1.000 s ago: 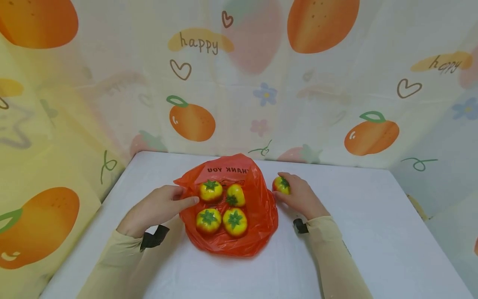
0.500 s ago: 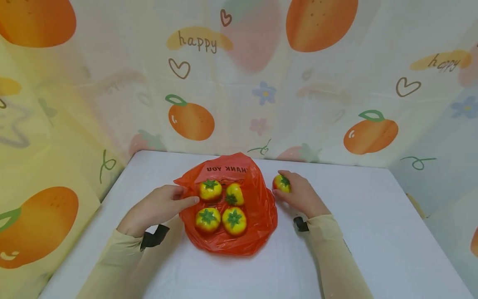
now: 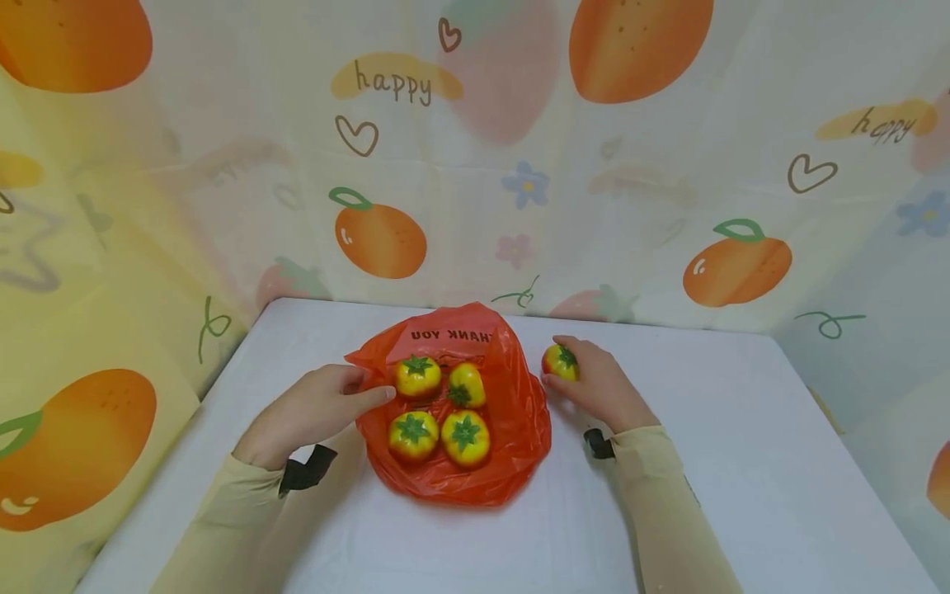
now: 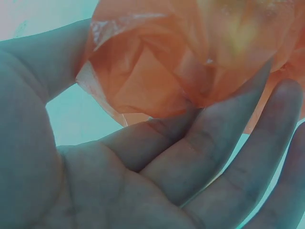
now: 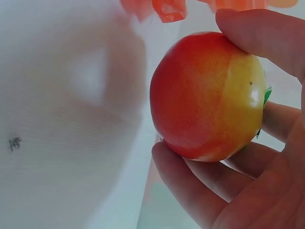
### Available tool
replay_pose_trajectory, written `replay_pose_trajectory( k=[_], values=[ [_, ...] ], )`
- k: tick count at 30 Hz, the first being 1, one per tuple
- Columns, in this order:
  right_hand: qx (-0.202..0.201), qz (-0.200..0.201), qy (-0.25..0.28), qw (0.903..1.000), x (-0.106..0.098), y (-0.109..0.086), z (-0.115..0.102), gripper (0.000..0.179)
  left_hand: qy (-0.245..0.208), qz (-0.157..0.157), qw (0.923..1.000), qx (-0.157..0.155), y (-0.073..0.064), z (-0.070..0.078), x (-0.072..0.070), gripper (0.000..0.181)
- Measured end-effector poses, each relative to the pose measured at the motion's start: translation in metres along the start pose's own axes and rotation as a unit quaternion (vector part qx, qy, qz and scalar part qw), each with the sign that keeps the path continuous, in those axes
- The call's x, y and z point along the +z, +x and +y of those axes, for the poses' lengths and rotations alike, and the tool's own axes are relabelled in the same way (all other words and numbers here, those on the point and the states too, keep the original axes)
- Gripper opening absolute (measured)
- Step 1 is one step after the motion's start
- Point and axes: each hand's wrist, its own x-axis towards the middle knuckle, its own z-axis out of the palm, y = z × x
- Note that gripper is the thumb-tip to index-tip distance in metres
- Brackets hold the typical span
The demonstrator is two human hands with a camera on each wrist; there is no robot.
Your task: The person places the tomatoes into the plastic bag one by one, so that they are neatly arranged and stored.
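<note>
A red plastic bag (image 3: 519, 421) stands open on the table, with several glossy yellow-red tomatoes (image 3: 466, 437) inside, green leaf stars showing. My left hand (image 3: 312, 412) holds the bag's left edge, thumb over the inside and the other fingers outside. In the left wrist view, the thin orange-looking bag (image 4: 152, 81) lies between the thumb and the long, slightly bent fingers (image 4: 190, 152). To the right of the bag, my right hand (image 3: 604, 388) grips another tomato (image 5: 205, 95) between thumb and fingers. Its red underside faces the right wrist camera.
A white table (image 3: 742, 462) carries the bag, with bare white surface to the right and in front. Behind and at the sides hangs a cloth (image 3: 475, 190) printed with fruit and hearts. Black bands (image 3: 306, 470) sit at both wrists.
</note>
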Motion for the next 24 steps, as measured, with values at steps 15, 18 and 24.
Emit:
replay_pose_trajectory(
  k=[15,18,24],
  values=[
    [-0.007,0.001,0.001,1.0,-0.006,-0.004,-0.006,0.078,-0.003,-0.007,1.0,0.001,0.0,0.0,0.001,0.039],
    [-0.012,0.007,0.003,0.9999,-0.007,-0.006,-0.008,0.078,-0.001,-0.006,1.0,0.003,0.001,0.0,0.001,0.038],
    [-0.015,0.012,0.005,0.9998,-0.013,-0.01,-0.013,0.078,0.0,-0.006,1.0,-0.002,0.001,0.0,0.002,0.039]
  ],
)
